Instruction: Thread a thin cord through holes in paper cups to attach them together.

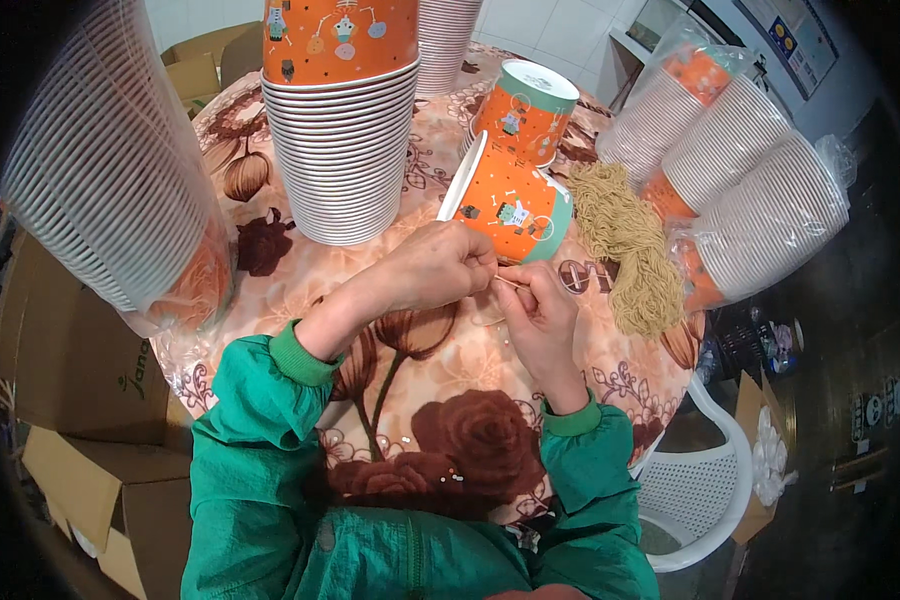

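My left hand (432,268) and my right hand (542,310) meet over the flowered tablecloth (440,370), fingers pinched together on a thin tan string (510,282) stretched between them. Just beyond them an orange paper cup (515,205) with a teal base lies tilted on its side, touching my left fingers. A second such cup (528,110) stands upside down behind it. A bundle of tan strings (630,245) lies to the right of the cups.
A tall stack of orange cups (342,130) stands at the table's middle back. Bagged cup stacks lie at the left (110,160) and right (740,170). Cardboard boxes (80,400) sit on the floor at left, a white plastic chair (695,490) at right.
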Tool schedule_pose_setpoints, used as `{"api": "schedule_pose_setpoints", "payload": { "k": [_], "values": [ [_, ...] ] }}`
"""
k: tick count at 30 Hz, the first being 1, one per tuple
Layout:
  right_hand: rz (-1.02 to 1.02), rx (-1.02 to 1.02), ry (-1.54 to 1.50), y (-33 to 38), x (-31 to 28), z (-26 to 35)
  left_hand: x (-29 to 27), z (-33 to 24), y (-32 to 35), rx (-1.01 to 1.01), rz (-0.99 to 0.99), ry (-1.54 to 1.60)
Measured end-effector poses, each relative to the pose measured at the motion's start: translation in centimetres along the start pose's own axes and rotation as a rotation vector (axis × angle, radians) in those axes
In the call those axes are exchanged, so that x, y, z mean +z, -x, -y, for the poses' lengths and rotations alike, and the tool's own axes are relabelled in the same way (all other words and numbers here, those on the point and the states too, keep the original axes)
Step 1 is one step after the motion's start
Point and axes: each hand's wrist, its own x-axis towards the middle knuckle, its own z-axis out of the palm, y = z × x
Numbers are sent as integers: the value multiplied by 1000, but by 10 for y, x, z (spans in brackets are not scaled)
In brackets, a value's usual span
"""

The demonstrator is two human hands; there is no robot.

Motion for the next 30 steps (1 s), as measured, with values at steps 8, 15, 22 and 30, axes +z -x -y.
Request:
{"api": "schedule_pose_setpoints", "payload": {
  "k": [8,15,22,30],
  "values": [
    [-26,55,-86,2,-2,-3,-15,7,-4,-46,42,96],
    [-29,14,-42,2,-1,5,-8,15,-4,40,87,159],
    [-18,-149,60,1,-3,-1,-4,6,-4,-142,201,379],
    [-12,-182,143,1,-3,1,-3,8,-4,-72,234,214]
  ]
}}
